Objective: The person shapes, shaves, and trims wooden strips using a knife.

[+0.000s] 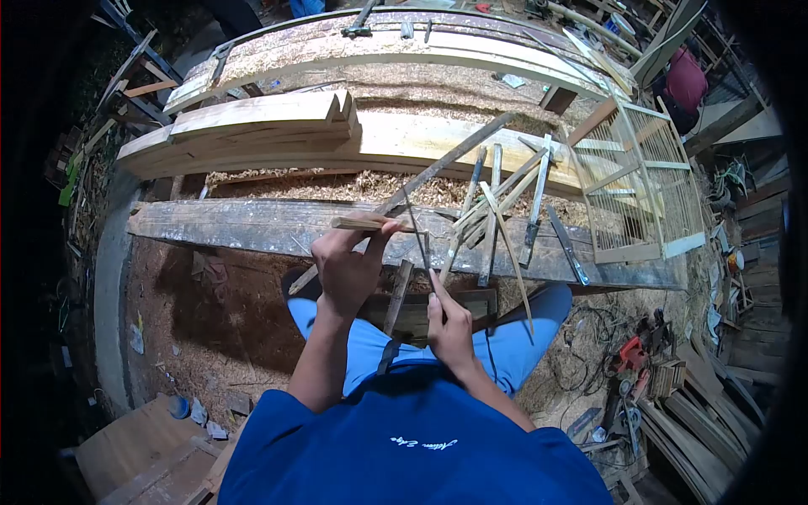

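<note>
Near the middle, my left hand [349, 265] is closed round a short wooden piece [360, 222], whose end points to the left. To its right, my right hand [450, 326] pinches a thin dark blade-like tool [417, 229] that slants up and left and crosses the wooden piece's right end. Behind them lies a grey weathered beam [244, 223]. On and over this beam, right of my hands, rest several narrow wooden strips [497, 210] and a knife-like tool [566, 244]. A long flat bar [454, 164] slants up and right behind my hands.
A slatted wooden frame [635, 185] leans at the right. Thick pale timbers [252, 118] lie beyond the beam, with a hammer [357, 30] on the far one. Cables and a red power tool [629, 355] lie at lower right. Another person [686, 80] is at upper right.
</note>
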`<state>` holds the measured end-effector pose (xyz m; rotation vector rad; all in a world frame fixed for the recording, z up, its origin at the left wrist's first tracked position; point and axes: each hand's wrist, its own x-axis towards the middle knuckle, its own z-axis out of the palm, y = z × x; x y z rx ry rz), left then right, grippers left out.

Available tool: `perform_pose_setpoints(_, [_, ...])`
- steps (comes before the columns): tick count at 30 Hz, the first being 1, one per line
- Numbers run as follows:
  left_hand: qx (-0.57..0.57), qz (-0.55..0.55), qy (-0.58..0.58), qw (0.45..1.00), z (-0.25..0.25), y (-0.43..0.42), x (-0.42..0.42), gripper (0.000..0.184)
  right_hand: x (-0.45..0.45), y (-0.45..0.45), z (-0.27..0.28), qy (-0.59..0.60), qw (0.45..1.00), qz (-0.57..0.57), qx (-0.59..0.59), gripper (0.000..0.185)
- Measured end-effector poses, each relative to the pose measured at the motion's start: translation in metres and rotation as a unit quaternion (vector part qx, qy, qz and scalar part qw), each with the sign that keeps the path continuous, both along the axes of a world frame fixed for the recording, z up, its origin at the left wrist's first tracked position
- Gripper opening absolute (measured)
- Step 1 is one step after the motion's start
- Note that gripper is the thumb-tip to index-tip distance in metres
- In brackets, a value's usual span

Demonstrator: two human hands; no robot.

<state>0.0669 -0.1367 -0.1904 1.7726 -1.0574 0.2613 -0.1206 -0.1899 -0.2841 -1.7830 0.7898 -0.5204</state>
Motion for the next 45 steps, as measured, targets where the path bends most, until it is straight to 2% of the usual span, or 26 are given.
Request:
perform_pose_setpoints(1, [0.002,0.008,0.022,1.000,0.000,0.001,0.000,0.009,0.002,-0.002,0.001,0.066,0.995,-0.003,0.072,0.043])
perform_pose_setpoints(4, [-0.006,-0.007,-0.003,1.000,-0.005,0.000,0.002,0.009,0.001,-0.015,-0.001,0.105,0.990,0.011,0.093,0.044])
perform_pose_setpoints(5, [-0.011,-0.016,-0.002,1.000,-0.007,0.001,0.001,0.009,-0.001,-0.011,-0.002,0.107,0.989,0.010,0.096,0.044])
perform_pose_setpoints(7, [-0.008,-0.015,-0.003,1.000,-0.004,0.000,0.000,0.008,-0.001,-0.001,-0.008,0.005,1.000,-0.001,0.020,0.043])
perform_pose_setpoints(9, [-0.012,-0.010,0.032,0.999,-0.006,0.000,0.002,0.009,0.001,-0.006,-0.021,0.037,0.999,-0.016,0.010,0.042])
perform_pose_setpoints(12, [-0.023,-0.021,-0.003,1.000,-0.007,-0.003,-0.001,0.008,-0.001,-0.020,-0.016,0.112,0.991,-0.001,0.075,0.044])
perform_pose_setpoints(16, [-0.012,-0.019,-0.016,1.000,-0.008,-0.003,0.000,0.011,-0.003,-0.011,-0.027,0.076,0.995,-0.017,0.057,0.043])
perform_pose_setpoints(18, [-0.005,-0.015,0.052,0.999,-0.012,0.000,0.002,0.028,-0.004,-0.011,-0.030,0.071,0.997,-0.019,0.024,0.043])
perform_pose_setpoints(19, [0.000,-0.017,0.053,0.998,-0.013,-0.002,0.001,0.028,-0.006,-0.009,-0.031,0.072,0.997,-0.020,0.029,0.043])
perform_pose_setpoints(21, [-0.186,-0.056,0.094,0.977,-0.011,-0.017,-0.001,0.048,-0.005,-0.012,-0.031,0.069,0.997,-0.022,0.033,0.043])
perform_pose_setpoints(22, [-0.189,-0.031,0.137,0.972,0.002,-0.019,-0.008,0.065,-0.004,-0.013,-0.031,0.068,0.997,-0.024,0.032,0.043])
perform_pose_setpoints(23, [-0.190,-0.032,0.137,0.972,0.000,-0.020,-0.008,0.065,-0.004,-0.013,-0.031,0.073,0.997,-0.021,0.031,0.043])
perform_pose_setpoints(25, [-0.346,-0.090,0.212,0.910,0.000,-0.020,-0.006,0.073,-0.006,-0.012,-0.033,0.078,0.996,-0.017,0.032,0.043])
perform_pose_setpoints(26, [-0.402,-0.103,0.295,0.861,0.002,-0.020,-0.010,0.073,-0.007,-0.012,-0.034,0.072,0.997,-0.019,0.034,0.043])
perform_pose_setpoints(27, [-0.402,-0.105,0.295,0.861,-0.003,-0.017,-0.007,0.073,-0.007,-0.013,-0.035,0.067,0.997,-0.022,0.035,0.043])
perform_pose_setpoints(29, [-0.412,-0.241,0.318,0.819,-0.017,-0.010,0.005,0.069,-0.006,-0.015,-0.025,0.074,0.994,-0.022,0.073,0.043])
perform_pose_setpoints(31, [-0.402,-0.234,0.341,0.817,-0.005,-0.012,-0.005,0.073,-0.004,-0.014,-0.017,0.081,0.990,-0.024,0.113,0.043])
perform_pose_setpoints(33, [-0.361,-0.212,0.288,0.861,-0.001,-0.017,-0.009,0.075,0.000,-0.014,-0.004,0.040,0.996,0.008,0.080,0.043])
perform_pose_setpoints(34, [-0.376,-0.193,0.281,0.862,-0.001,-0.021,-0.011,0.075,0.002,-0.014,0.006,0.021,0.997,0.024,0.072,0.043])
perform_pose_setpoints(35, [-0.375,-0.194,0.282,0.862,-0.002,-0.023,-0.013,0.075,0.006,-0.012,0.012,0.021,0.997,0.022,0.073,0.043])
perform_pose_setpoints(37, [-0.421,-0.241,0.309,0.818,-0.004,-0.023,-0.017,0.074,0.015,-0.006,0.021,-0.107,0.994,0.030,-0.013,0.045])
perform_pose_setpoints(38, [-0.419,-0.241,0.310,0.819,-0.007,-0.022,-0.017,0.074,0.018,-0.004,0.024,-0.143,0.988,0.034,-0.045,0.044])
perform_pose_setpoints(41, [-0.407,-0.260,0.287,0.827,-0.012,-0.021,-0.019,0.074,0.017,-0.001,0.042,-0.123,0.989,0.066,-0.042,0.043])
perform_pose_setpoints(43, [-0.394,-0.249,0.297,0.833,-0.007,-0.021,-0.024,0.073,0.016,0.003,0.019,-0.128,0.988,0.040,-0.070,0.043])
perform_pose_setpoints(45, [-0.391,-0.266,0.288,0.833,-0.009,-0.018,-0.021,0.072,0.009,-0.003,-0.013,0.012,1.000,-0.019,0.003,0.043])
